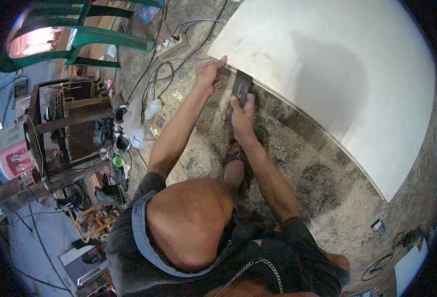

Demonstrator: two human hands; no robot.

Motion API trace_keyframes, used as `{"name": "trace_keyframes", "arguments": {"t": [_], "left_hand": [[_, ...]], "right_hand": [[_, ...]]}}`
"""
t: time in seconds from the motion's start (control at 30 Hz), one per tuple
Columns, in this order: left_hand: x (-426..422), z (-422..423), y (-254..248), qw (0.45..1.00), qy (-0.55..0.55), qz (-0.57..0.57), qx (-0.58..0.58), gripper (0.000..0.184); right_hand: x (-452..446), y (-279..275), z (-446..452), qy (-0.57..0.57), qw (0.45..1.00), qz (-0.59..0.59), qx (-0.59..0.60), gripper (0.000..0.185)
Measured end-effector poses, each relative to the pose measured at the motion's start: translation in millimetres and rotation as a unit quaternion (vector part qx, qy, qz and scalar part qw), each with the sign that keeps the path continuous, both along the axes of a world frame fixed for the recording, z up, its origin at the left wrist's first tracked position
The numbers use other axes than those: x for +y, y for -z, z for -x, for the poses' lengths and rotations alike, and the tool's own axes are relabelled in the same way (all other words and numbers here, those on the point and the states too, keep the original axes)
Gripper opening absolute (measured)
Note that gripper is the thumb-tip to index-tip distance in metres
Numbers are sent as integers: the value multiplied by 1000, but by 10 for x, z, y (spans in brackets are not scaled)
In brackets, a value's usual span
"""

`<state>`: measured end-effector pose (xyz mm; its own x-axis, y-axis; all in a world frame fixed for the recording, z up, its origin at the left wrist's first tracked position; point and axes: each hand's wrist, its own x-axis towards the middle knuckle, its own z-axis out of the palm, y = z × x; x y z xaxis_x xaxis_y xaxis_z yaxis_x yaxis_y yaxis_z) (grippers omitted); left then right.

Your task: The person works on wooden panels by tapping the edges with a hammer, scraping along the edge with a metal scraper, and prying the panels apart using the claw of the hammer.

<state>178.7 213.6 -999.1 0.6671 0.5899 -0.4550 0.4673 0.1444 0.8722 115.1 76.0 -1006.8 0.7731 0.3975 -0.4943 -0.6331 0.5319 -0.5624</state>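
Note:
A large white board with a pale edge fills the upper right of the view. My left hand grips the board near its left corner, thumb lying on top and fingers curled by the edge. In my right hand is a dark flat block-like tool, its far end meeting the board's near edge. Its exact kind cannot be made out. The thumb and index finger press on the tool's top; the other fingers are partly hidden beneath. My sandalled foot rests on the floor just below the right hand.
Sawdust covers the concrete floor. A power strip with cables lies left of the board, near a green plastic chair. A wooden frame and clutter stand at left. A small dark object lies at lower right.

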Motion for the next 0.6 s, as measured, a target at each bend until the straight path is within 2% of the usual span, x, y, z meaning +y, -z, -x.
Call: {"name": "trace_keyframes", "arguments": {"t": [0.07, 0.17, 0.23, 0.27, 0.3, 0.37, 0.43, 0.47, 0.5, 0.57, 0.6], "left_hand": [[-57, 7, -89, 999, -23, 37, -19, 23], [-66, -1, -119, 1000, -6, 7, 17, 22], [-69, -9, -111, 1000, -10, 21, -5, 23], [-76, -2, -97, 999, -19, 40, -25, 23], [-79, 1, -95, 999, -21, 41, -24, 23], [-82, 2, -117, 999, -18, 34, -9, 24], [-99, 34, -184, 999, -15, 33, -10, 24], [-114, 24, -220, 999, -12, 33, -18, 24], [-104, -2, -197, 999, -12, 33, -23, 24], [-63, -15, -96, 999, -26, -13, 23, 25], [-44, -34, -88, 999, -24, -12, 25, 25]], "right_hand": [[42, 50, -14, 3, 1000, 0, -28, 16], [107, 352, 34, 30, 993, 10, -110, 15], [35, 310, 108, -12, 1000, 7, -10, 14], [110, 442, 141, -12, 1000, 6, -10, 14], [236, 707, 227, 5, 995, 77, -67, 14], [255, 649, 230, 20, 982, 147, -121, 14], [91, 60, 32, 26, 996, -6, -90, 15], [136, 280, 91, 27, 995, -5, -91, 15], [227, 683, 167, 30, 984, 94, -149, 15], [270, 912, 197, 36, 960, 191, -201, 16], [235, 887, 191, 33, 971, 169, -166, 17]]}}
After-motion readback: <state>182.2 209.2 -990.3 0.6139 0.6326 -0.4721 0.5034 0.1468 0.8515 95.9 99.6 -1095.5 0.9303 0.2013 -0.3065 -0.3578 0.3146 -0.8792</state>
